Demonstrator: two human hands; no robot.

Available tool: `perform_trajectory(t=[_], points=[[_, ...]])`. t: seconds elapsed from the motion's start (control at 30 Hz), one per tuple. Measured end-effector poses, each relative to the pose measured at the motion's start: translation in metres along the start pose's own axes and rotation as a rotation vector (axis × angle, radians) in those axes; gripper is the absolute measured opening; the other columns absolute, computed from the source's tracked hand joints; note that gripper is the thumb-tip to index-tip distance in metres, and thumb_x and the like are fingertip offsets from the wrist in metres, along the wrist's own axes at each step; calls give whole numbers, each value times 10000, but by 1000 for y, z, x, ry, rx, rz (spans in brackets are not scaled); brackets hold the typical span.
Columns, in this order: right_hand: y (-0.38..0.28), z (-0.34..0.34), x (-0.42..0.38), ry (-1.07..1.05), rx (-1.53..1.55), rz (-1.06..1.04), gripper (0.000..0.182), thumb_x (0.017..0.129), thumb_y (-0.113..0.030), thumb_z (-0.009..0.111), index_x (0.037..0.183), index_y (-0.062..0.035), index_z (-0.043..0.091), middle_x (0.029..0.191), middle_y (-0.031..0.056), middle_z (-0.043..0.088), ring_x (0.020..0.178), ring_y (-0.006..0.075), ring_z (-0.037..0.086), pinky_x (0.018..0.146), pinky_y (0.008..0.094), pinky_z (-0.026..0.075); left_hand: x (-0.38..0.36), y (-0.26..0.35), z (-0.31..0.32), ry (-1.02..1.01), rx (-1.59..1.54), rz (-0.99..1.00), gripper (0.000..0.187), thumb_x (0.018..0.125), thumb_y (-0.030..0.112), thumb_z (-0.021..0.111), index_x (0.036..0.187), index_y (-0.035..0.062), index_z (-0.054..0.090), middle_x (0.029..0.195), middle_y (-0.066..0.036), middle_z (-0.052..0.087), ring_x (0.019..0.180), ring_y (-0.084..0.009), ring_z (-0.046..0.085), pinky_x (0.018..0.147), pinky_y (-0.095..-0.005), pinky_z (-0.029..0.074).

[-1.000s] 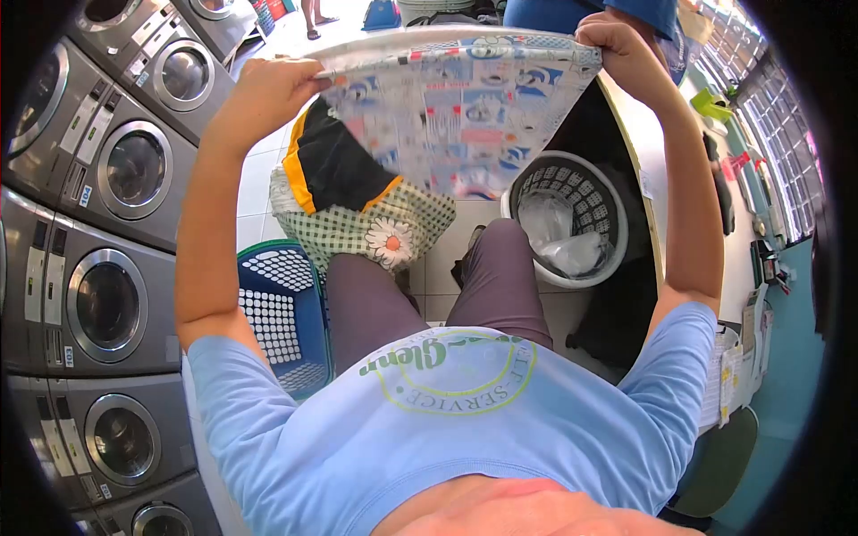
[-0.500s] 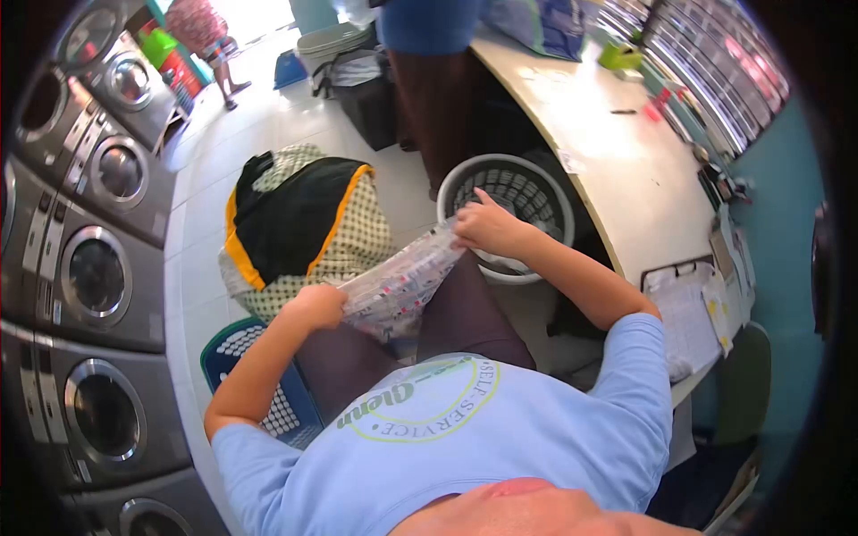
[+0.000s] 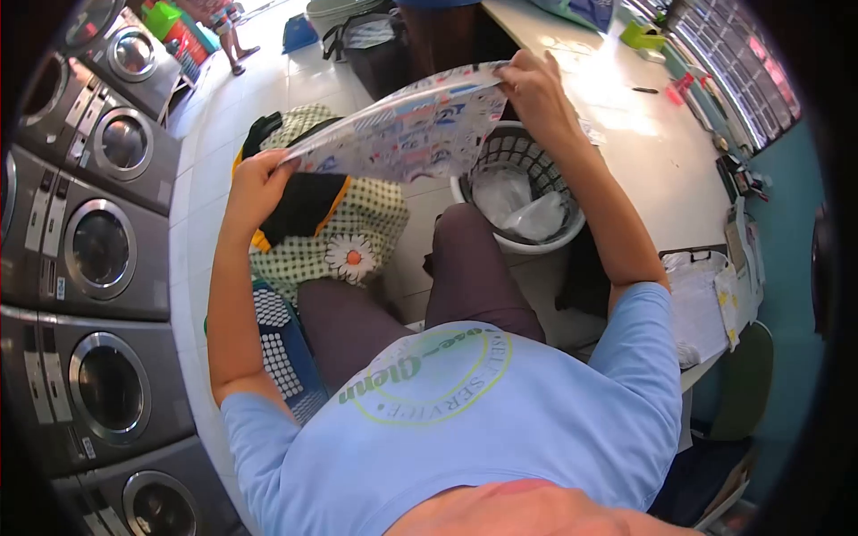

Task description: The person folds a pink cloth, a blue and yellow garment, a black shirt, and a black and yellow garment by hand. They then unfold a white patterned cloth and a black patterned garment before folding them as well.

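A white cloth printed with small red and blue figures [image 3: 393, 134] is stretched between my two hands, raised in front of me over the floor. My left hand [image 3: 257, 195] is closed on its left end. Pinched in my right hand [image 3: 539, 100], the other end is held higher, above the grey laundry basket [image 3: 572, 234]. Clear plastic bags [image 3: 523, 204] lie inside that basket. Below my left hand is a heap: a green checked cloth with a daisy [image 3: 380, 214] and a black garment with yellow trim [image 3: 308, 204], partly hidden by the printed cloth.
Stacked washing machines [image 3: 98, 248] line the left side. By my left leg stands a blue-green plastic basket [image 3: 299, 375]. On the right runs a long counter [image 3: 643, 179] with a clipboard of papers [image 3: 695, 308]. A black bin [image 3: 377, 67] and people's legs are farther ahead.
Both hands have risen and moved apart, spreading the printed cloth wider and lifting it from my lap. The view has shifted, showing the plastic bags and the daisy more fully.
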State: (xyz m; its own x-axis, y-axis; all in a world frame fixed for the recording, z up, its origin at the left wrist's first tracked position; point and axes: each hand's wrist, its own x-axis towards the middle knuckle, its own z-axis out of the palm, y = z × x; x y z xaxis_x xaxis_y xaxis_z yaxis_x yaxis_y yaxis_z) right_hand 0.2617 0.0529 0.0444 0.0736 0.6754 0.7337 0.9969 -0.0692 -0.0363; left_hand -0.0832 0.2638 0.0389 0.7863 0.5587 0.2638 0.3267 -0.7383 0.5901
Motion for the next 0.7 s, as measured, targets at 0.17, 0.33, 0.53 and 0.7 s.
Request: perform_trajectory(t=[0.17, 0.33, 0.53, 0.7], points=[[-9, -3, 9, -25, -233, 56, 126, 767, -38, 592, 874, 19, 626, 949, 140, 539, 845, 286, 564, 956, 527, 339, 0, 16, 5, 254, -159, -14, 184, 803, 57, 636, 970, -17, 657, 970, -136, 661, 843, -206, 630, 765, -283, 465], [14, 8, 9, 32, 289, 111, 159, 781, 41, 578, 911, 26, 668, 1088, 125, 611, 952, 257, 611, 824, 302, 485, -6, 32, 4, 499, -48, 131, 220, 775, 45, 668, 977, -38, 651, 988, -154, 657, 952, -246, 621, 847, -291, 459], [8, -23, 15, -134, 694, 352, 208, 809, 2, 604, 1006, 0, 673, 1064, 80, 636, 935, 168, 608, 842, 270, 482, -12, 31, -8, 388, -134, 1, 204, 828, 120, 671, 914, -65, 660, 894, -95, 646, 783, -111, 561, 695, -217, 425], [7, -36, 16, -110, 698, 355, 178, 779, -15, 659, 953, 12, 684, 984, 75, 645, 879, 150, 612, 819, 250, 480, -16, 41, -15, 436, -320, 82, 214, 845, 126, 662, 909, -78, 654, 893, -57, 631, 774, -91, 540, 683, -210, 412]])
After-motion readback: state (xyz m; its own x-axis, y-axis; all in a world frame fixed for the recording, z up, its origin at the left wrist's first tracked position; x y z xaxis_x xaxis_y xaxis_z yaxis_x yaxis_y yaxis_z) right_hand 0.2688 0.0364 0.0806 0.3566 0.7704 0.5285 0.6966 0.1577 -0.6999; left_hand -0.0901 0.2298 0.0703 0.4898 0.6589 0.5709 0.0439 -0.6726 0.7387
